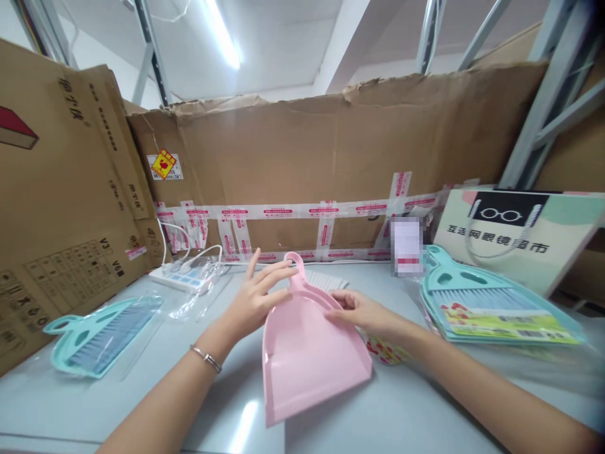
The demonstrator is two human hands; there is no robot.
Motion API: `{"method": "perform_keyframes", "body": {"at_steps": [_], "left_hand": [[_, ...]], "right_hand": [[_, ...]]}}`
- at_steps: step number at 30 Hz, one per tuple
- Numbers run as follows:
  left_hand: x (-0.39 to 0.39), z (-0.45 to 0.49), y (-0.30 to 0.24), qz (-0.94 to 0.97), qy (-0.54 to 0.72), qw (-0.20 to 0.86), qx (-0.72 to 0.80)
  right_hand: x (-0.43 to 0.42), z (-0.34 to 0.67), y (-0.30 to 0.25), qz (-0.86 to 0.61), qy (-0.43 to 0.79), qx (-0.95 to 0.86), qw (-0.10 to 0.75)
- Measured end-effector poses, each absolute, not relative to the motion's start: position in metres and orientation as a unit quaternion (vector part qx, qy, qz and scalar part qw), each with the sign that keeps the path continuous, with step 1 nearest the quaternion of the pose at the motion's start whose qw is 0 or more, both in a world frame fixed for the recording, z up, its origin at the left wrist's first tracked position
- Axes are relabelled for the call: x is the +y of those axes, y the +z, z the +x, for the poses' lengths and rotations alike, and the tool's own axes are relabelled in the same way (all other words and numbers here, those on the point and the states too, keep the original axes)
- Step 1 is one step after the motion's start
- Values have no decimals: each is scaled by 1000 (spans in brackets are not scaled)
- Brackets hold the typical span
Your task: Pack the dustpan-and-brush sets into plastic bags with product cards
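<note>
A pink dustpan (316, 359) stands tilted in the middle, its handle pointing away from me and its wide lip toward me. My right hand (352, 309) pinches its right edge, thumb on the front face. At the upper left edge, my left hand (265, 291) has its fingers spread, the tips by the handle; whether it bears any weight is hidden. White brush bristles (326, 280) show behind the pan, their base covered by it. Under my right wrist lies a colourful printed card (387, 351), partly hidden.
A turquoise dustpan-and-brush set (106, 337) in clear plastic lies at left. More turquoise sets (501, 309) are stacked at right, before a paper bag (520, 236). A power strip (184, 277) sits at the back left. Cardboard walls (283, 151) enclose the grey table (212, 410).
</note>
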State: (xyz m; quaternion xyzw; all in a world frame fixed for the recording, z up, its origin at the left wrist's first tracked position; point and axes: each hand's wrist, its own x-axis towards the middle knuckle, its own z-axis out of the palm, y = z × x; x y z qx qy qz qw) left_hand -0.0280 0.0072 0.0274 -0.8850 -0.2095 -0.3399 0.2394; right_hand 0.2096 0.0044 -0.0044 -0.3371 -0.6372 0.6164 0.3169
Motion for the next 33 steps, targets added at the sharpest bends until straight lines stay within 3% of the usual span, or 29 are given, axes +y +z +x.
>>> {"method": "perform_keyframes", "body": {"at_steps": [3, 6, 9, 11, 15, 18, 21, 23, 26, 30, 33], "left_hand": [[13, -27, 21, -876, -385, 101, -272], [19, -30, 18, -784, -473, -168, -365], [18, -27, 16, -687, -407, -434, -417], [16, -23, 12, -679, -346, -501, -409], [24, -23, 7, -612, -462, -478, -429], [38, -37, 11, -485, -646, -405, -428], [48, -52, 16, -392, -754, -344, -398], [51, -56, 18, -372, -777, -335, -381], [50, -57, 18, -379, -781, -329, -372], [48, -59, 23, -375, -791, -303, -376], [48, -63, 28, -368, -807, -285, -363]], "right_hand": [[3, 208, -13, -359, 599, -605, 383], [7, 210, -19, -397, 528, -590, 465], [8, 208, -20, -417, 477, -592, 499], [7, 205, -18, -415, 470, -599, 497], [9, 211, -9, -402, 459, -602, 514], [19, 223, -4, -441, 321, -663, 513], [28, 223, -3, -437, 120, -826, 334], [32, 211, -2, -373, 2, -910, 183], [37, 185, 2, -274, -112, -954, 37], [46, 159, 10, -221, -173, -958, -54], [54, 157, 18, -192, -179, -963, -60]]}}
